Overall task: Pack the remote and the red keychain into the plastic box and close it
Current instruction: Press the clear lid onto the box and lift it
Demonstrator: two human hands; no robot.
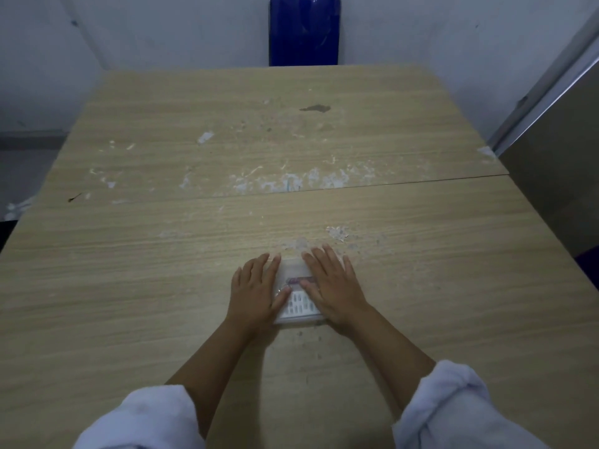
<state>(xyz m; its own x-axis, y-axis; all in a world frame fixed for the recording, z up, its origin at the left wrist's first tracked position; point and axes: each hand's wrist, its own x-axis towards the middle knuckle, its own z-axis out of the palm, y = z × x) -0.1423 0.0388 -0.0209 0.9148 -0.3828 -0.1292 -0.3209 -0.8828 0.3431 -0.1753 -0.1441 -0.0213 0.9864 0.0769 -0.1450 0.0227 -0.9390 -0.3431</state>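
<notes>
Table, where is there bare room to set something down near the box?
The table is bare left of the left hand, right of the right hand, and across the far half up to the blue chair. It is crowded only where both hands press on the plastic box.

Wooden table (194, 254) under my view, two boards meeting at seam (421, 181) across middle. White scuffs (291, 183) along seam; dark stain (315, 108) beyond seam. Blue chair back (304, 29) behind table's far edge. Grey panel (551, 140) right of table. My rolled white sleeves (444, 403) over table's near edge.
</notes>
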